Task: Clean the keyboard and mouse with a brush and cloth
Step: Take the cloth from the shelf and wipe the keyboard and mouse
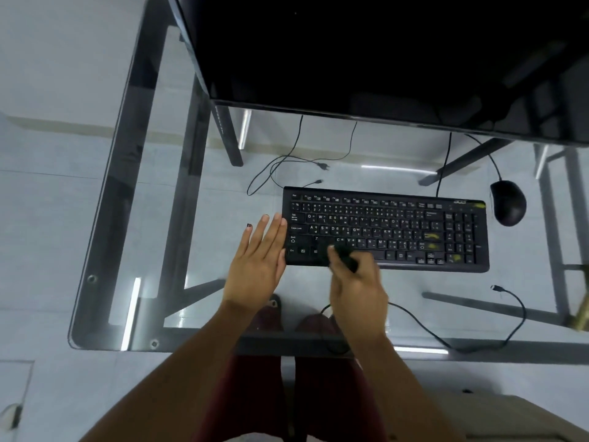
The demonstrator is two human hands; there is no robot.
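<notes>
A black keyboard (pixel 398 229) lies on the glass desk (pixel 204 237), with yellowish smears on its right keys. A black mouse (pixel 508 202) rests just beyond its right end. My left hand (pixel 258 263) is flat with fingers together, its edge touching the keyboard's left end. My right hand (pixel 357 285) is blurred over the keyboard's lower left keys and grips a small dark brush (pixel 345 258), whose tip is on the keys. No cloth is visible.
A large dark monitor (pixel 382 52) stands at the back of the desk. Thin cables (pixel 287 157) trail behind the keyboard, and another cable (pixel 478 339) loops along the front right. The desk's metal frame and my legs show through the glass.
</notes>
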